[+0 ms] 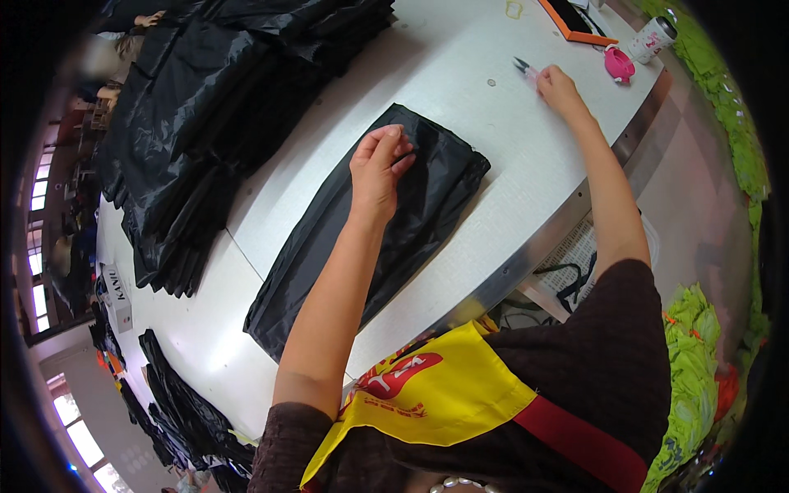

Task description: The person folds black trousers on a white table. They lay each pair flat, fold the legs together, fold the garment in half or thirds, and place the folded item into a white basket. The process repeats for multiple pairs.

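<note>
A folded black piece of smooth fabric lies slantwise on the white table in front of me. Over its far part is my left hand, thumb and fingers curled together in a pinch; anything between the fingertips is too small to make out. Farther right, my right hand is closed round a small pair of thread snips with dark pointed blades and a pinkish handle. The blades point away to the left, apart from the fabric.
A tall stack of black fabric pieces covers the table's left side. At the far right are an orange-edged tray, a patterned tumbler and a pink object. The metal table edge runs along my right; bright green fabric lies beyond.
</note>
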### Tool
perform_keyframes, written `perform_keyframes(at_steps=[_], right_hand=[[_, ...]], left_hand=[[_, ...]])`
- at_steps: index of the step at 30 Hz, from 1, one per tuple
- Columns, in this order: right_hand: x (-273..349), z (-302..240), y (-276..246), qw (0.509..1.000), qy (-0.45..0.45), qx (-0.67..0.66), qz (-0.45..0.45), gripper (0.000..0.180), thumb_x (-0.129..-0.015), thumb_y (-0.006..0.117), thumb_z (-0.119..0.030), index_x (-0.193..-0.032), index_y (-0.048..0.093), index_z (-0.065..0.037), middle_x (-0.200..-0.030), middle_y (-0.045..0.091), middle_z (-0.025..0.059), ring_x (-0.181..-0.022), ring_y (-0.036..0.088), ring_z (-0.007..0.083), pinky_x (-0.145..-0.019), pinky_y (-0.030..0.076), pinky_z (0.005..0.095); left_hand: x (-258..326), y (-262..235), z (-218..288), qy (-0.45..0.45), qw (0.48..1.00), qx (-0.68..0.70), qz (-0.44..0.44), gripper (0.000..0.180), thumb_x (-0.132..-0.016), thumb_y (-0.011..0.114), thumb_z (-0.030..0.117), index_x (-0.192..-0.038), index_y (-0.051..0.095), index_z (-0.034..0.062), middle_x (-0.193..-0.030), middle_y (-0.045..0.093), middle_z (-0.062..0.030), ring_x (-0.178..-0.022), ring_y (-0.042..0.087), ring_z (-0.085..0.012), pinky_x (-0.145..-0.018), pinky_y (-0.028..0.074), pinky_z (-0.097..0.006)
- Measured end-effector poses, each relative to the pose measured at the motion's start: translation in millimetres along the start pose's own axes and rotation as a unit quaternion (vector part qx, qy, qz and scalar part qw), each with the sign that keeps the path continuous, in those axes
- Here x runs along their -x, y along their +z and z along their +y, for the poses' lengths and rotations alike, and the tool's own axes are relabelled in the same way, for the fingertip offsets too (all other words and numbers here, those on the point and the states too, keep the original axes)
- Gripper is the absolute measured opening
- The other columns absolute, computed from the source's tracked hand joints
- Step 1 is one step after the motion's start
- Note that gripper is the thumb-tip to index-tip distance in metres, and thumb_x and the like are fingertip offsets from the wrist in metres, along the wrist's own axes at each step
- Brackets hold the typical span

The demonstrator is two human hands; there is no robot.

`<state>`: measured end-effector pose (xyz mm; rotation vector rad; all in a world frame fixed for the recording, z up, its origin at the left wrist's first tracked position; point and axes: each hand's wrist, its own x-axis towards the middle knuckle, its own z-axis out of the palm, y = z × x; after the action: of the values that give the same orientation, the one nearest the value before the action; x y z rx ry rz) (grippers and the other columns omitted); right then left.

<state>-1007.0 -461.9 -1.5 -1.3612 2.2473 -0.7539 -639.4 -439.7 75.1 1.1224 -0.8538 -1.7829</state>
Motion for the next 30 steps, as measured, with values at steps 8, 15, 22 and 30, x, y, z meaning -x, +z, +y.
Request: perform_keyframes(at_steps=[8, 15, 22, 30], right_hand=[[127.9, -98.7, -5.9, 0.967, -0.179, -0.153, -0.101, 0.030, -0.088, 0.056, -0.026, -0.109, 0.057, -0.005, -0.070, 0.058, 0.0062, -0.065, 0.055, 0.0123, -0.058, 0.043, 0.0285], [148.5, -142.6, -21.4, 0.926, -0.349, 0.106, -0.103, 0.024, -0.088, 0.054, -0.030, -0.095, 0.059, -0.008, -0.068, 0.061, 0.0112, -0.063, 0.059, 0.0295, -0.059, 0.045, 0.0373], [130.9, -136.5, 0.0, 0.921, -0.368, 0.117, -0.046, 0.024, -0.089, 0.053, -0.031, -0.095, 0.057, -0.008, -0.067, 0.059, 0.0113, -0.063, 0.057, 0.0278, -0.059, 0.044, 0.0363], [138.3, -78.5, 18.4, 0.936, -0.077, -0.295, -0.178, 0.029, -0.085, 0.060, -0.027, -0.099, 0.061, -0.002, -0.084, 0.060, 0.0038, -0.076, 0.053, 0.0106, -0.066, 0.042, 0.0264]], left_hand=[[7.2, 1.5, 14.9, 0.044, 0.995, -0.091, -0.017, 0.016, -0.086, 0.063, 0.023, -0.094, 0.062, 0.0093, -0.085, 0.059, 0.0011, -0.079, 0.054, -0.0077, -0.072, 0.046, -0.025], [9.3, 13.3, 16.1, 0.063, 0.992, -0.107, -0.025, 0.015, -0.085, 0.064, 0.021, -0.092, 0.063, 0.0078, -0.085, 0.061, 0.0005, -0.077, 0.054, -0.0077, -0.069, 0.045, -0.023], [22.9, 22.1, 9.1, 0.136, 0.972, -0.168, -0.094, 0.015, -0.085, 0.064, 0.018, -0.091, 0.064, 0.0049, -0.085, 0.062, -0.0015, -0.079, 0.056, -0.0089, -0.071, 0.046, -0.023], [104.7, 52.2, -3.7, 0.113, 0.546, -0.739, -0.377, 0.057, -0.077, 0.055, 0.061, -0.097, 0.067, 0.0096, -0.087, 0.065, -0.0116, -0.083, 0.063, -0.0295, -0.071, 0.051, -0.038]])
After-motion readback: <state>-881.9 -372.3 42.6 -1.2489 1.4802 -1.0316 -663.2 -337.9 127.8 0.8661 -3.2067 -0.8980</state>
